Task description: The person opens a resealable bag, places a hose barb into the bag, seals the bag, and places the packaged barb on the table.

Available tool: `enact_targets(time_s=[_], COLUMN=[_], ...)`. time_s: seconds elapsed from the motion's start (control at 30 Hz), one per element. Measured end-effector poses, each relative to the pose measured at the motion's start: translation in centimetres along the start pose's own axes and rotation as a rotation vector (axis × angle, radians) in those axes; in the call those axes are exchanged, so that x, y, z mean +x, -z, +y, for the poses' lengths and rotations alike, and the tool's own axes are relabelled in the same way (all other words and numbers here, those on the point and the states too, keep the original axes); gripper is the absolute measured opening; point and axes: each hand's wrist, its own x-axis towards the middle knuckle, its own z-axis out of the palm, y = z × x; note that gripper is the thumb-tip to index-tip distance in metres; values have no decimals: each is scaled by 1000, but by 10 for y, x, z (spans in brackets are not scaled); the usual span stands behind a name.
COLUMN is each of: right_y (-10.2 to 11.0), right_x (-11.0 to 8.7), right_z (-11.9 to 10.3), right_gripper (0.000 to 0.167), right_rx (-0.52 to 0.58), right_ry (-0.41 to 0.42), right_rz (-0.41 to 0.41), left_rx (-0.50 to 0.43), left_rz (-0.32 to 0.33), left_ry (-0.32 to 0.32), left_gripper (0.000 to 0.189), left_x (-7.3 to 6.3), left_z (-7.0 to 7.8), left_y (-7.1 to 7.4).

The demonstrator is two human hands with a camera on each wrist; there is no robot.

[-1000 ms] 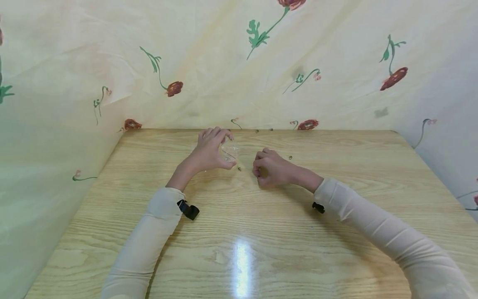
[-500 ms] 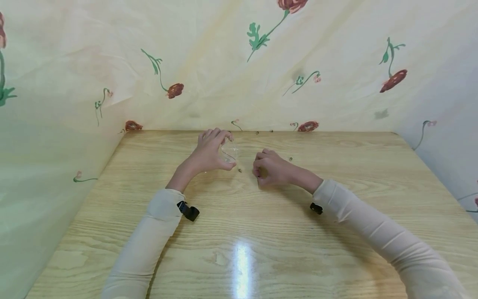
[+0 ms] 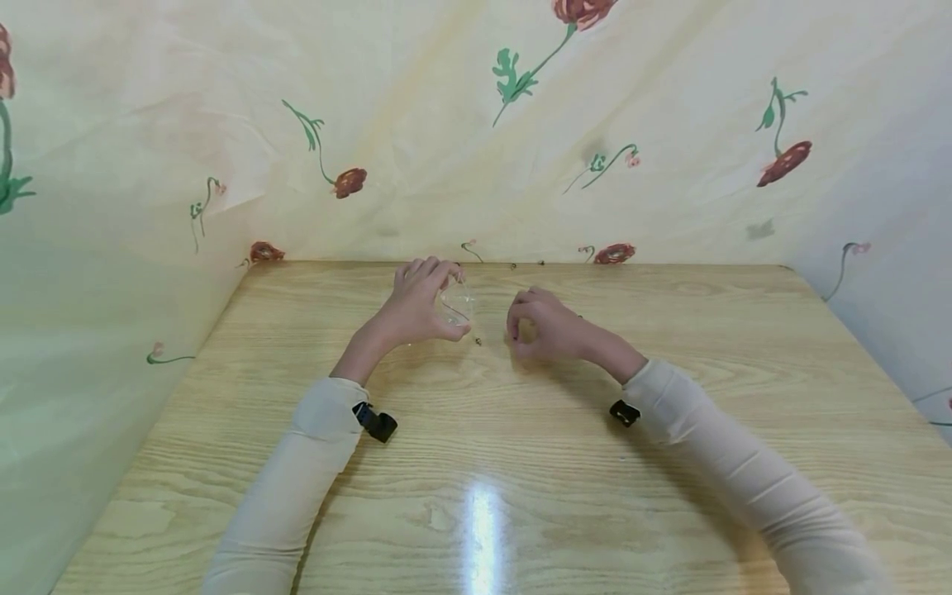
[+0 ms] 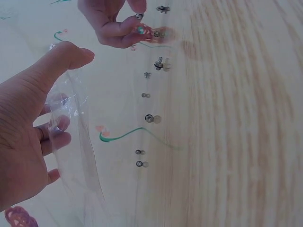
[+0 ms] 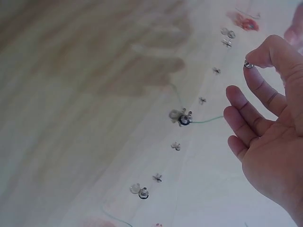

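Note:
My left hand (image 3: 416, 307) curves its fingers and thumb round a clear plastic bag (image 3: 457, 302), which shows as thin, creased film (image 4: 84, 125) in the left wrist view. Across from it, my right hand (image 3: 552, 327) pinches a small shiny metal piece (image 5: 248, 64) between thumb and index fingertip. Its other fingers are loosely bent. One loose metal piece (image 3: 478, 341) lies on the table between the hands. Several others, such as a nut-like one (image 5: 144, 193) and a larger one with a dark ring (image 5: 184, 119), lie scattered nearby.
The wood-grain table (image 3: 476, 430) meets a flower-patterned cloth (image 3: 416, 124) at the back and sides. Small metal pieces (image 3: 513, 265) sit close to that back edge. Both forearms wear pale sleeves, with black wrist straps (image 3: 375, 421).
My right hand has risen a little off the tabletop with the metal piece pinched in it. The left hand has stayed in place on the bag.

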Motion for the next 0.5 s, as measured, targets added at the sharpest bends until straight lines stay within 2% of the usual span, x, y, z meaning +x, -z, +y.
enact_targets(time_s=[0.33, 0.5], right_y=[10, 12], right_x=[7, 11], right_z=[2, 3], right_gripper=[11, 11], right_rx=[111, 170], right_ry=[-51, -42], right_rz=[90, 131], left_rx=[-4, -3], left_rz=[4, 0], left_ry=[-11, -8], left_gripper=[67, 66], left_x=[0, 0], left_z=[-2, -2], left_y=[0, -1])
